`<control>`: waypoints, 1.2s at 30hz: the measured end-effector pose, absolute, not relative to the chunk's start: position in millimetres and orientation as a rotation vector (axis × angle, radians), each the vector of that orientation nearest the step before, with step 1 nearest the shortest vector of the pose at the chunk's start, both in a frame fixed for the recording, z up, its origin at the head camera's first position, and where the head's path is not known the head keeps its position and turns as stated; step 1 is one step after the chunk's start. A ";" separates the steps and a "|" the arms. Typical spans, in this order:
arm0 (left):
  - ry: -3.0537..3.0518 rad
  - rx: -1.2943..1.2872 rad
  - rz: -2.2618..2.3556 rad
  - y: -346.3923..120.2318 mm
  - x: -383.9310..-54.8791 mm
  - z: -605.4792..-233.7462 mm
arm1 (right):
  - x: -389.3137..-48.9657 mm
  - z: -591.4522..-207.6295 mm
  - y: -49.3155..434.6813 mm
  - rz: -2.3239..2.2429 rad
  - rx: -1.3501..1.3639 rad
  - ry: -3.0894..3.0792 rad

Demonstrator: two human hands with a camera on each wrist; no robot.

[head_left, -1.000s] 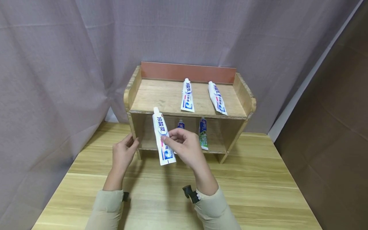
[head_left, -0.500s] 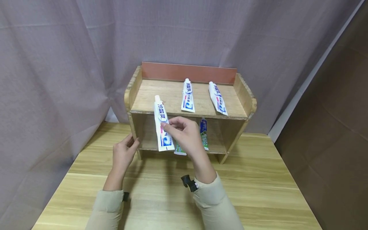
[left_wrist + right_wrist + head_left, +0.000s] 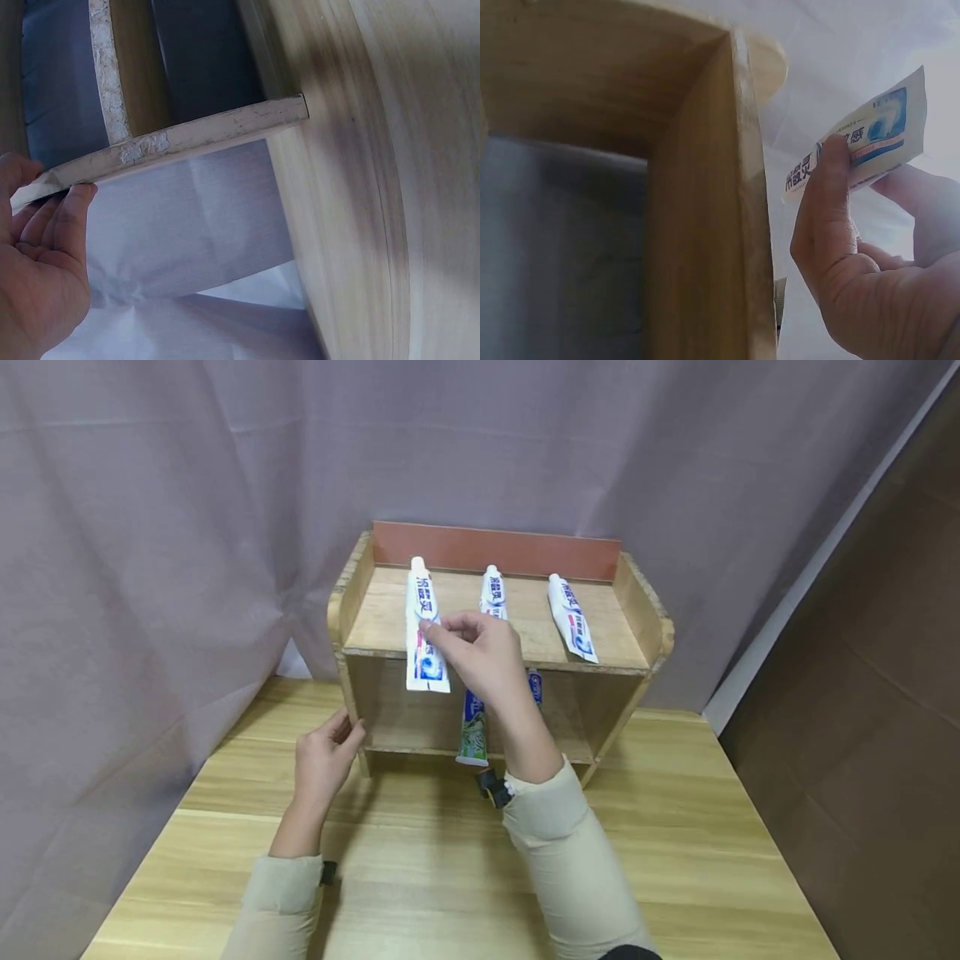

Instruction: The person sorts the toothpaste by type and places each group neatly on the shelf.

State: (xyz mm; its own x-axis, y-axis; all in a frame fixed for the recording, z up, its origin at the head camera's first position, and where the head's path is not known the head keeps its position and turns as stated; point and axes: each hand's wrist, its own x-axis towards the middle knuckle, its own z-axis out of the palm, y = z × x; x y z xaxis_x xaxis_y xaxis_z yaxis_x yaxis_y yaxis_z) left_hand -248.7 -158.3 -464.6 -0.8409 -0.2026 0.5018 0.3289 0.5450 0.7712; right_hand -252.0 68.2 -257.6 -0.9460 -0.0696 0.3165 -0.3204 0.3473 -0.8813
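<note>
My right hand pinches a white-and-blue toothpaste tube between thumb and fingers. The tube points cap-first toward the back, over the left part of the top board of a small wooden shelf. In the right wrist view, the flat end of the tube sticks out past the fingers. My left hand grips the front edge of the shelf's left side panel, thumb on one side and fingers on the other. Two similar tubes lie on the top board, a middle tube partly behind my right hand and a right tube.
On the lower level lie two blue-green toothpaste tubes, a left one jutting past the front edge and a right one mostly behind my wrist. The shelf stands on a wooden table before a grey curtain. A reddish board backs the top level.
My right hand has carried the white tube upward and away from me, from in front of the lower level to over the top board. The left hand keeps its grip on the side panel.
</note>
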 end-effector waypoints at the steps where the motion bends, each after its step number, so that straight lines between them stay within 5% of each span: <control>1: -2.235 -0.098 -1.270 -158.3 -248.8 -464.3 | -257.2 -252.2 67.0 1.612 0.336 -2.406; 14: -2.240 -0.084 -1.278 -159.4 -241.9 -469.9 | -320.9 -233.2 45.6 1.127 0.269 -2.799; 36: -2.190 -0.149 -1.265 -155.8 -247.7 -464.6 | -320.1 -223.3 45.7 0.761 0.249 -2.882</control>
State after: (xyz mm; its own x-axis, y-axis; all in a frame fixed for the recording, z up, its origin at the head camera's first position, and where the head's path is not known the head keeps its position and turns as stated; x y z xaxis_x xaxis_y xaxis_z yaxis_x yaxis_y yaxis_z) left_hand -247.7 -155.8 -464.6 -0.8144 -0.1926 0.5474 0.3778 0.5400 0.7521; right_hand -320.1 45.7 -223.3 -0.9749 -0.1213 0.1868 -0.1977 0.8575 -0.4749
